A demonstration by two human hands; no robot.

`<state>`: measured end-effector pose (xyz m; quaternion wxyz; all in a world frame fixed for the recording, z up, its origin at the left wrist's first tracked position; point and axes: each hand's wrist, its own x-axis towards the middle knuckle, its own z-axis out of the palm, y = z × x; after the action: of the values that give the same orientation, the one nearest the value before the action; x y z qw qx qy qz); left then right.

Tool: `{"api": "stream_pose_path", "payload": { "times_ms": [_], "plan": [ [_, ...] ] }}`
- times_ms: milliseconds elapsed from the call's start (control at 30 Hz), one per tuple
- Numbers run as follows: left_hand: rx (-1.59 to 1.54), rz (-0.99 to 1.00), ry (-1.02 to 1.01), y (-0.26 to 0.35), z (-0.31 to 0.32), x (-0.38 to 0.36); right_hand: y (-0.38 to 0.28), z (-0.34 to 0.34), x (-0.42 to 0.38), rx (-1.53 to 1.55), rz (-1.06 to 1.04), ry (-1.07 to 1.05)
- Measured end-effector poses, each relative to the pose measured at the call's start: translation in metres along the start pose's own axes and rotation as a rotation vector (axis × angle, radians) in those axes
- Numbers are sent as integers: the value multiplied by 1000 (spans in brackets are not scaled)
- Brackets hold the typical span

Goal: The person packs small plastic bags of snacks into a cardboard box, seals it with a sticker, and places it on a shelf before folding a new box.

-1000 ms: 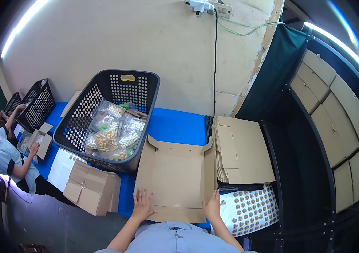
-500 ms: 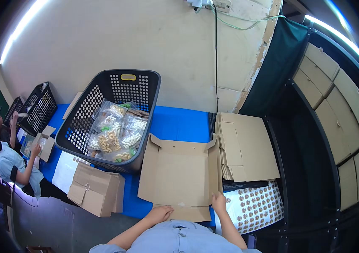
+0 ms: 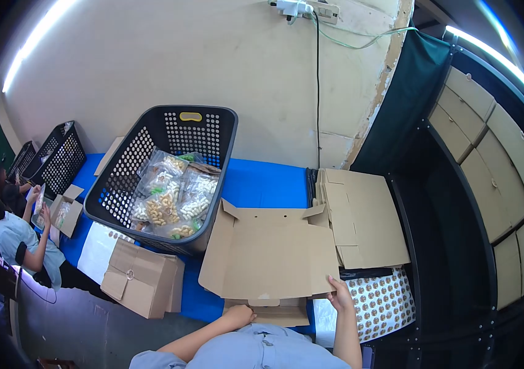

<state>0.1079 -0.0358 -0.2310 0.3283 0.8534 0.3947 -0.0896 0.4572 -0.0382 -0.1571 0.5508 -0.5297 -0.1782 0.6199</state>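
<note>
In front of me lies a partly folded cardboard box [image 3: 274, 252], its back corner tabs standing up. My right hand [image 3: 341, 296] pinches the front right corner of the box's side panel, thumb on top. At the lower front, my left hand [image 3: 240, 315] has its fingers curled against the front flap; its fingertips are partly hidden. To the left of the box, a black perforated basket [image 3: 105, 206] holds several clear bags of pale pieces [image 3: 166, 197]. A stack of flat cardboard boxes [image 3: 369, 215] lies to the right of my box.
A folded carton [image 3: 142, 280] stands on the blue table [image 3: 262, 184] at left. Sticker sheets [image 3: 385, 304] lie at right. Dark shelving [image 3: 452, 246] with boxes borders the right side. At far left a person [image 3: 19, 240] handles a bag beside other baskets [image 3: 59, 157].
My right hand has risen slightly and moved right, spreading the box's right side panel outward and flatter. My left hand has shifted little. The person at left has lowered a raised hand.
</note>
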Motion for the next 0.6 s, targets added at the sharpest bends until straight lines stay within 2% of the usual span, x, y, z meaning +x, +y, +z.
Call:
{"api": "stream_pose_path", "payload": {
  "times_ms": [200, 367, 467, 600],
  "plan": [
    [-32, -32, 48, 3, -2, -3, -36, 23, -6, -48, -54, -132],
    [-13, -24, 45, -6, 11, 5, -63, 58, -31, -473, -168, -61],
    [-7, -25, 44, -5, 8, 4, -81, 60, -43, -547, -212, -115],
    [-46, -28, 54, 6, -2, -2, -92, 44, -41, -486, -202, -114]
  ]
}}
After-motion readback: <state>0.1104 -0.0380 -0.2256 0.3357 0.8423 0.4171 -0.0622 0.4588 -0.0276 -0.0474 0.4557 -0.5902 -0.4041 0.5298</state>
